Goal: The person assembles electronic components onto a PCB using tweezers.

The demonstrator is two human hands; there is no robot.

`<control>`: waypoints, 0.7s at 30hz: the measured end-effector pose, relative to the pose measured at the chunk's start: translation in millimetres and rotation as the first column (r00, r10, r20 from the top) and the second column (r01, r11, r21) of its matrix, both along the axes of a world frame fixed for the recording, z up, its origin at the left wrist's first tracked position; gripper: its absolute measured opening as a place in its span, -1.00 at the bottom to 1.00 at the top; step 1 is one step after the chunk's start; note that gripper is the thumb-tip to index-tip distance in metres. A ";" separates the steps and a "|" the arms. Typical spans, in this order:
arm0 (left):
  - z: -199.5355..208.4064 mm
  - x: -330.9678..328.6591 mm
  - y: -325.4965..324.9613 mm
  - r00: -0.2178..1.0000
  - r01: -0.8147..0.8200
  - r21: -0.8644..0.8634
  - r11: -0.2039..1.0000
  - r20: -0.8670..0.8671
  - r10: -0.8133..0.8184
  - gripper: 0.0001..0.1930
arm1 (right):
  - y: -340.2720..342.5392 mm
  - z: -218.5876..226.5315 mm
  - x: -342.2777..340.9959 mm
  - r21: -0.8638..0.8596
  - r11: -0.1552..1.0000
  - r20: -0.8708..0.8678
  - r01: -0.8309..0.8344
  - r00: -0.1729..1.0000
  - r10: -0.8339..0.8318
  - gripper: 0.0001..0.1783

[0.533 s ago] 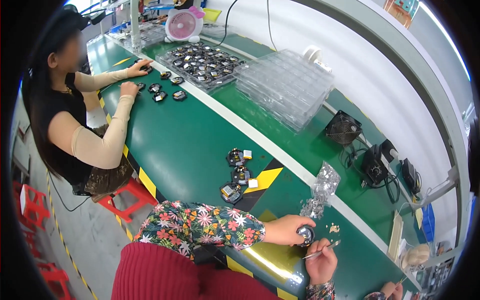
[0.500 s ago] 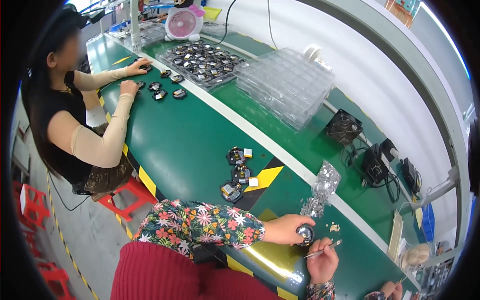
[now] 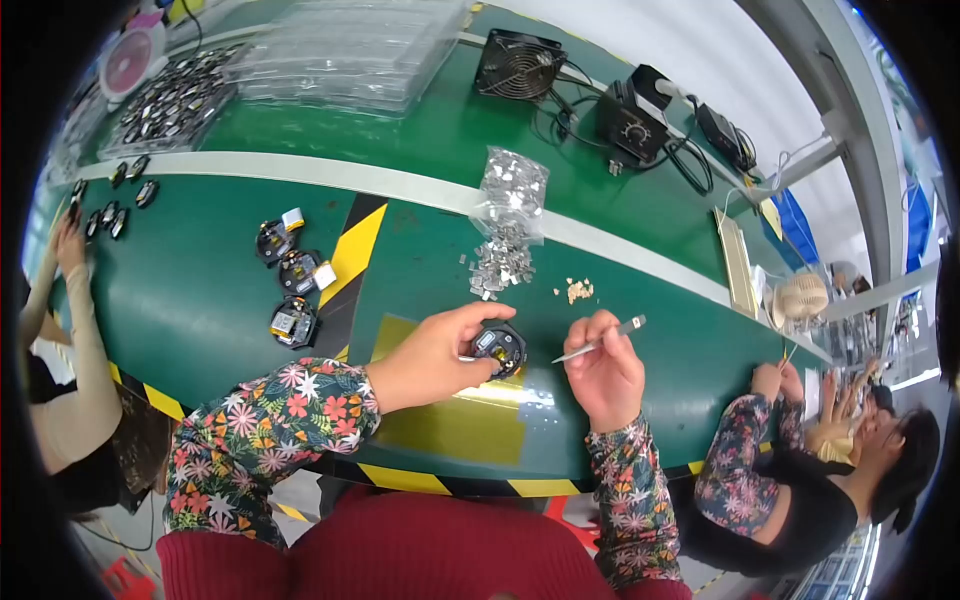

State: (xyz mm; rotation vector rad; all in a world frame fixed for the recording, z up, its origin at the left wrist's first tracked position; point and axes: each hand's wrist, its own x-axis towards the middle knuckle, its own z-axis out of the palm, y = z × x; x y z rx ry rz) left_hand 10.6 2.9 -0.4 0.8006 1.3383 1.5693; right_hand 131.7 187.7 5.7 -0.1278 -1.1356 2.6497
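Observation:
My left hand (image 3: 440, 350) grips a round black device housing (image 3: 512, 347) with a small circuit board in it, thumb and fingers around its edge. A short way to the right, my right hand (image 3: 608, 378) pinches metal tweezers (image 3: 632, 325), their tip pointing left toward the housing but apart from it. Under the left hand lies a yellow translucent sheet (image 3: 450, 432) on the green bench. Beyond the hands are a pile of small silvery metal pieces (image 3: 500, 265) and a little heap of tan bits (image 3: 579, 291).
To the left, black housings (image 3: 293, 322) lie by a striped tape band (image 3: 352, 262). Farther back are a clear bag (image 3: 516, 182), stacked clear trays (image 3: 340, 60), a black fan (image 3: 518, 66) and a black control box (image 3: 632, 122). Co-workers (image 3: 800, 500) sit on both sides.
My view has swung to the right, so the bench appears shifted left and the right-hand co-worker shows more. The left hand still holds the housing, and the right hand still holds the tweezers.

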 end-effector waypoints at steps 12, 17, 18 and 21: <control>0.1 2.4 0.9 1.000 0.014 -0.007 1.000 0.021 -0.014 -0.48 | -10.8 6.7 3.6 0.292 0.952 0.027 0.093 0.994 -0.105 -0.81; 16.4 1.6 -1.4 1.000 0.016 -0.110 0.994 0.013 -0.014 -0.46 | -18.6 10.0 7.4 0.482 0.857 -0.047 0.180 0.983 -0.180 -0.82; 17.1 1.7 -0.5 1.000 0.024 -0.137 0.990 0.019 -0.022 -0.46 | -18.6 10.4 8.2 0.508 0.834 -0.081 0.215 0.976 -0.203 -0.82; 13.8 2.8 -2.4 0.999 0.009 -0.120 0.993 0.050 -0.003 -0.59 | -20.6 13.5 10.0 0.534 0.807 -0.096 0.253 0.966 -0.240 -0.80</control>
